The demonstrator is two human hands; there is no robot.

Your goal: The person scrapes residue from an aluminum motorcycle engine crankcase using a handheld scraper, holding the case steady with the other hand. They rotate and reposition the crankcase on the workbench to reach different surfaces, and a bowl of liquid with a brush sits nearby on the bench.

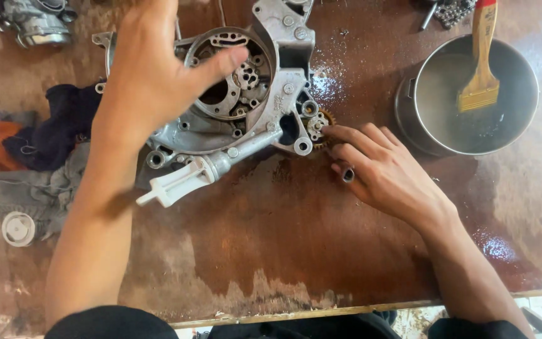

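Head view: the bare aluminium engine casing (pixel 246 94) lies far-centre on the stained wooden bench (pixel 296 251), much of it already stripped. The right hand (pixel 377 166), fingers loosely spread, touches the small gear (pixel 317 123) still seated at the casing's right edge. The left hand (pixel 152 75) hovers open over the casing, gripping nothing. Far right, a metal bowl (pixel 472 100) holds murky liquid and a paintbrush (pixel 483 63).

Silver engine casing (pixel 246 94), brass-coloured gear (pixel 319 123), brown stained table (pixel 296 238).

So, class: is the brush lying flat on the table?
No: the brush leans in the metal bowl, bristles down inside and its handle over the rim.
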